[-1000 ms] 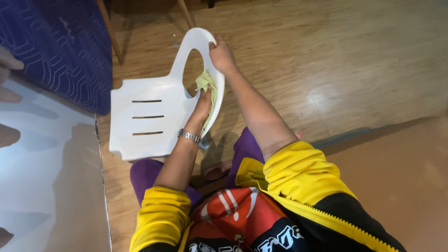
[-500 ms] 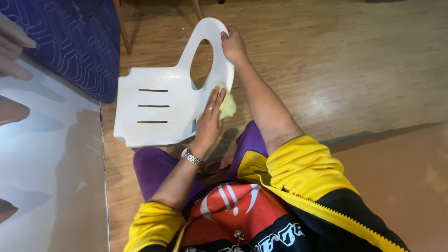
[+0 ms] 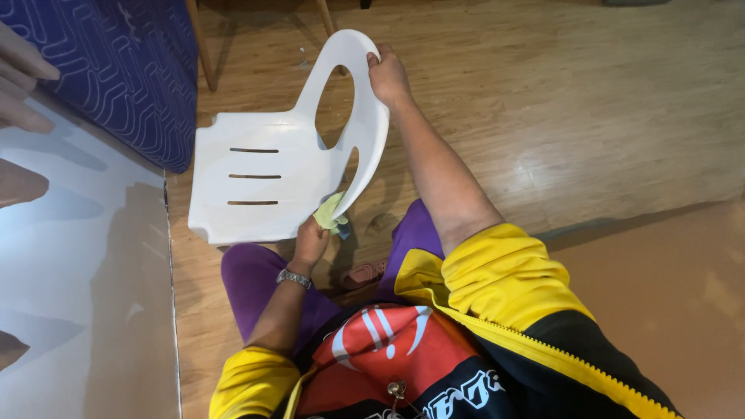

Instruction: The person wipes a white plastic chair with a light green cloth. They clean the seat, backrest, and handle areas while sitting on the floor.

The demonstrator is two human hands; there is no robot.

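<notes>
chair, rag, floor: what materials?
White chair: likely moulded plastic, smooth, one piece with slots. Yellow-green rag in the left hand: soft cloth, crumpled. Floor: wood or wood-look planks, glossy, with glare. Right hand grips the backrest.

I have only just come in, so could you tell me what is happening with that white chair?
A person sitting on the wooden floor has a white plastic chair tipped over in front of them. Their right hand grips the top of the chair's backrest, while their left hand presses a yellow-green cloth against the near lower edge of the chair. A blue patterned panel stands to the left.
</notes>
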